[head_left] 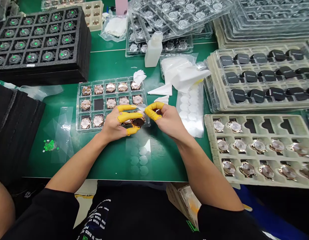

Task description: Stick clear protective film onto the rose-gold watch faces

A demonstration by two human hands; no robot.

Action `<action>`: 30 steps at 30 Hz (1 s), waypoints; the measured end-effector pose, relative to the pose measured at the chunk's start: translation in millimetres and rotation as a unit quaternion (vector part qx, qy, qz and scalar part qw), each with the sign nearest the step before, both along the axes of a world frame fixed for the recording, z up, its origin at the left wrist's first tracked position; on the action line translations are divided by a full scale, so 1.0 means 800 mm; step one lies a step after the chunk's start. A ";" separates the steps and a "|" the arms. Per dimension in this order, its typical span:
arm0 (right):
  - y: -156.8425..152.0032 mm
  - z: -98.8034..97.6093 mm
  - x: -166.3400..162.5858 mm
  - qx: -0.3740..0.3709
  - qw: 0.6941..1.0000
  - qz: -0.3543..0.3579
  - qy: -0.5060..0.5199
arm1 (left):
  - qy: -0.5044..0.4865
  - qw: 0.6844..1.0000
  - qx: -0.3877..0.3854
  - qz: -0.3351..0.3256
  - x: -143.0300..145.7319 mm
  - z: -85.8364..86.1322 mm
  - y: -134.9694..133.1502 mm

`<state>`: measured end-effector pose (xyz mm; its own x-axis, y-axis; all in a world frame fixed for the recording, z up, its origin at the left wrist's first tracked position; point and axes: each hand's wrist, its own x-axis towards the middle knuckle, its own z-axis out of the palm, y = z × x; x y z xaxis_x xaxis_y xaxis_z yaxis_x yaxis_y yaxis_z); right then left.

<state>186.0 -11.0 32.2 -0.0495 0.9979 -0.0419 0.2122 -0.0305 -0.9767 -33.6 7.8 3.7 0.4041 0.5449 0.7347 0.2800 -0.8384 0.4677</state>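
My left hand (119, 122), with yellow finger cots on its fingertips, grips a rose-gold watch case (138, 121) over the green mat. My right hand (167, 120), also in yellow cots, pinches a thin clear film (144, 108) just above the watch case. Both hands meet in front of a clear tray (80, 103) that holds several rose-gold watch cases.
A black foam tray (81, 36) of green-dotted parts stands far left. A white bottle (153, 50) and white wipes (182, 71) lie behind. On the right, a cream tray (211, 133) holds watch cases, and a clear tray (214, 66) holds black pads. Film sheets (60, 130) lie on the left.
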 end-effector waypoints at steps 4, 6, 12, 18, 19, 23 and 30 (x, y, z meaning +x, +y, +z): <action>-0.003 -0.005 -0.003 0.037 0.998 0.012 -0.058 | -0.001 0.996 -0.079 -0.036 0.002 0.000 -0.004; -0.004 -0.006 -0.004 0.056 0.996 0.019 -0.073 | -0.015 0.994 -0.098 -0.037 0.004 0.000 -0.005; -0.004 -0.002 0.001 0.077 0.988 0.045 -0.124 | -0.066 0.986 -0.138 -0.068 0.011 0.002 -0.008; -0.005 0.001 0.003 0.117 0.979 0.069 -0.152 | -0.049 0.985 -0.157 -0.058 0.010 0.004 -0.008; -0.004 0.000 0.004 0.123 0.977 0.075 -0.156 | -0.040 0.986 -0.153 -0.049 0.009 0.004 -0.007; -0.003 0.002 0.015 0.158 0.968 0.063 -0.182 | 0.004 0.992 -0.119 -0.041 0.006 0.004 -0.007; -0.004 0.012 0.026 0.153 0.966 0.052 -0.204 | 0.014 0.993 -0.054 -0.106 0.005 0.006 -0.005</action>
